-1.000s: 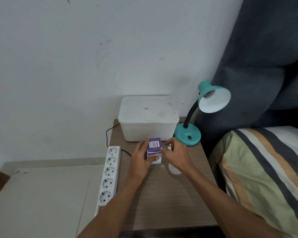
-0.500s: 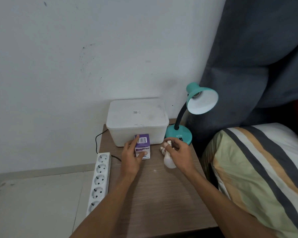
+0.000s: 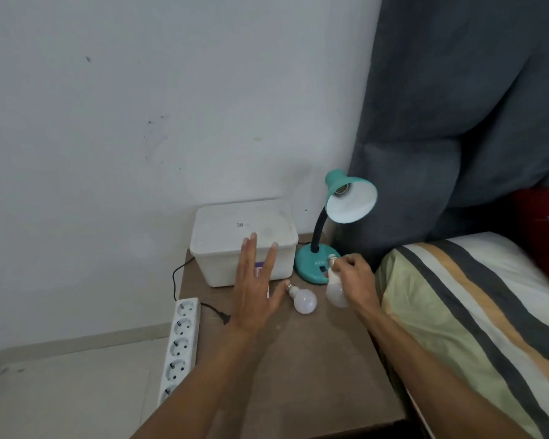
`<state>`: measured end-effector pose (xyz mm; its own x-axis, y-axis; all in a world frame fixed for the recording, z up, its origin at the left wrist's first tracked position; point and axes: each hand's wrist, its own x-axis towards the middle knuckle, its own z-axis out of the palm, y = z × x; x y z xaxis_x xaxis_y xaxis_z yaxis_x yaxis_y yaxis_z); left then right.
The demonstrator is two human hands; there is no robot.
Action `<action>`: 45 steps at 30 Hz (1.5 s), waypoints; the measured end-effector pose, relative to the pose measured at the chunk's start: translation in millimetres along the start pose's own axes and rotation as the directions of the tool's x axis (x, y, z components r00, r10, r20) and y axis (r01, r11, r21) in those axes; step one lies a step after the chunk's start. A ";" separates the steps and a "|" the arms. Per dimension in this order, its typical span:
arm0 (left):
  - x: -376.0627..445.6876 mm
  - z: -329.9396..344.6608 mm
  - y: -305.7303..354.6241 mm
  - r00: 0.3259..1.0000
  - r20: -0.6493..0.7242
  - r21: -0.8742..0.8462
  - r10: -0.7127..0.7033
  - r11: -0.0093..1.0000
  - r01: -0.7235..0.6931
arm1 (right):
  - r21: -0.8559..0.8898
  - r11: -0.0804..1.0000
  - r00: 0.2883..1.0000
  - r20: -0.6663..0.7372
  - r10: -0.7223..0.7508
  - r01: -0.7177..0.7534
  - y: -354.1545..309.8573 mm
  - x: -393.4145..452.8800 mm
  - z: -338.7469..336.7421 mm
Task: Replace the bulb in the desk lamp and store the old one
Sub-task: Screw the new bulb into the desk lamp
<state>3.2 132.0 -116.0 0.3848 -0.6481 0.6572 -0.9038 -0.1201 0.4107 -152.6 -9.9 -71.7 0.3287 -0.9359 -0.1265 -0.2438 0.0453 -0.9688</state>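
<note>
Purple box mostly hidden behind hand.

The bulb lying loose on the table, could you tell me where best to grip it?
Grip the bulb around its round white globe from above. It lies on its side, metal base pointing up-left near the left hand; the globe's right side is clear.

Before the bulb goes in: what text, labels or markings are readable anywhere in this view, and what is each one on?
"ATN": raised letters on the teal lamp base; the last letter is uncertain.
White storage box: small sticker on the lid, print too small to read.
Purple bulb box: mostly hidden behind the left hand; nothing legible.
Power strip: no readable text.
Bulb in the right hand: no print visible.
</note>
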 end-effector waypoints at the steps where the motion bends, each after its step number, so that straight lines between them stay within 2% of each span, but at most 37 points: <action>1: 13.0 1.3 5.6 0.999 0.014 0.001 0.050 0.999 -0.050 | 0.004 1.000 0.999 -0.027 -0.025 0.025 -7.7 3.5 -7.4; 4: 57.1 9.6 25.6 0.991 0.055 -0.041 0.123 0.992 -0.121 | 0.186 0.981 0.994 -0.107 -0.035 0.055 -32.8 15.2 -26.3; 6: 86.3 18.4 38.9 0.983 0.103 -0.060 0.151 0.988 -0.145 | 0.333 0.943 0.994 -0.106 0.020 0.016 -50.6 23.7 -36.1; 8: 113.6 28.3 49.1 0.969 0.162 -0.088 0.187 0.981 -0.174 | 0.375 0.927 0.995 -0.089 0.046 -0.009 -65.5 35.1 -42.3; 10: 135.6 37.3 55.6 0.954 0.215 -0.125 0.210 0.975 -0.186 | 0.311 0.950 0.996 -0.089 0.030 0.000 -75.6 47.0 -43.5; 13: 157.2 50.2 60.2 0.928 0.307 -0.165 0.213 0.972 -0.168 | 0.075 0.995 0.995 -0.086 -0.055 0.062 -85.0 57.0 -44.2; 16: 165.2 61.2 54.2 0.904 0.359 -0.200 0.233 0.965 -0.170 | -0.116 0.980 0.981 -0.093 -0.170 0.158 -86.8 63.1 -41.3; 20: 166.3 68.6 46.1 0.903 0.348 -0.219 0.251 0.959 -0.182 | -0.178 0.944 0.946 -0.121 -0.300 0.277 -80.4 69.8 -33.1; 25: 169.6 68.1 41.6 0.912 0.314 -0.211 0.264 0.956 -0.204 | -0.349 0.858 0.890 -0.123 -0.439 0.375 -73.1 78.1 -23.4; 32: 169.1 67.0 43.2 0.910 0.298 -0.228 0.289 0.947 -0.227 | -0.453 0.767 0.810 -0.149 -0.568 0.454 -64.4 78.3 -17.3; 37: 171.1 69.0 41.5 0.904 0.318 -0.217 0.285 0.950 -0.223 | -0.544 0.676 0.764 -0.095 -0.639 0.498 -59.5 76.6 -13.7; 40: 171.3 69.4 40.6 0.904 0.324 -0.220 0.280 0.951 -0.216 | -0.543 0.689 0.774 -0.107 -0.624 0.480 -57.8 76.1 -13.0; 45: 171.6 70.5 39.2 0.911 0.305 -0.221 0.277 0.951 -0.215 | -0.354 0.888 0.887 -0.245 -0.392 0.294 -67.2 75.0 -11.6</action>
<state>20.6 -37.0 -31.6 0.0432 -0.8532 0.5198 -0.9012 0.1912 0.3888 -122.1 -87.2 -13.6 0.1637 -0.9333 0.3196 -0.4430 -0.3590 -0.8215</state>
